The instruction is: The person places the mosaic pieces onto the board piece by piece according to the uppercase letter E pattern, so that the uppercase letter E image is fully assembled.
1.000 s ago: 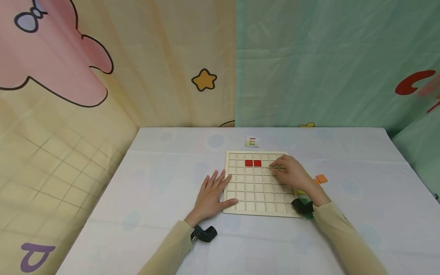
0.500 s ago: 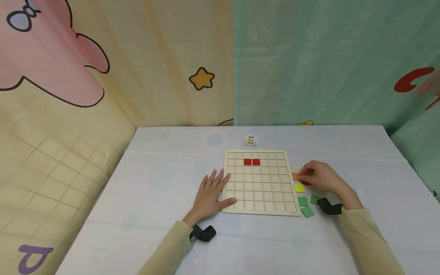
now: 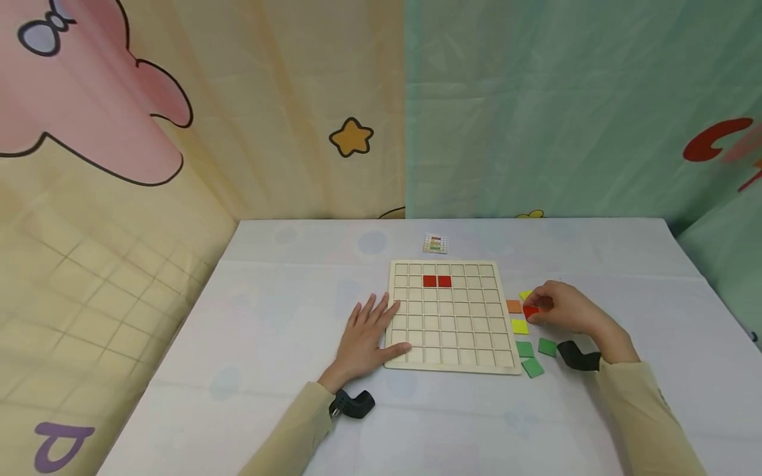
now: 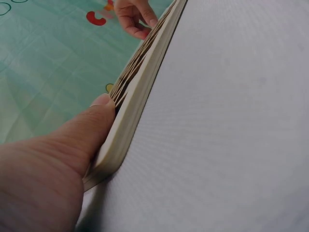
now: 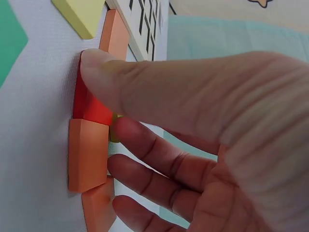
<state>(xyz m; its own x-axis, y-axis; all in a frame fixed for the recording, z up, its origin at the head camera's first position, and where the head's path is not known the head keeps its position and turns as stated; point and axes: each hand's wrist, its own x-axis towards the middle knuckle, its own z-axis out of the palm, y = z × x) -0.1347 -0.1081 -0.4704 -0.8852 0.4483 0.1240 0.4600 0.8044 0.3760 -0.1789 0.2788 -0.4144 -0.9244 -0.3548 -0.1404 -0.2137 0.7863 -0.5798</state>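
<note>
One red tile (image 5: 94, 110) lies between the board (image 3: 448, 324) and the right edge of the worktop (image 3: 655, 304), pinched by the right hand (image 3: 562, 307) (the nearer); the left hand (image 3: 364, 340) spreads over the board's left edge.

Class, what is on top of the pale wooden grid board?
Two red square tiles lie in adjacent cells; the left hand rests on the board, partly hiding left-edge cells.

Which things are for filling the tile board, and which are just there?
Probably for the job: grid board, red tiles, orange tiles, yellow tiles, green tiles, little coloured card.

Probably just there: printed star, pink cartoon figure, wrist cameras.
</note>
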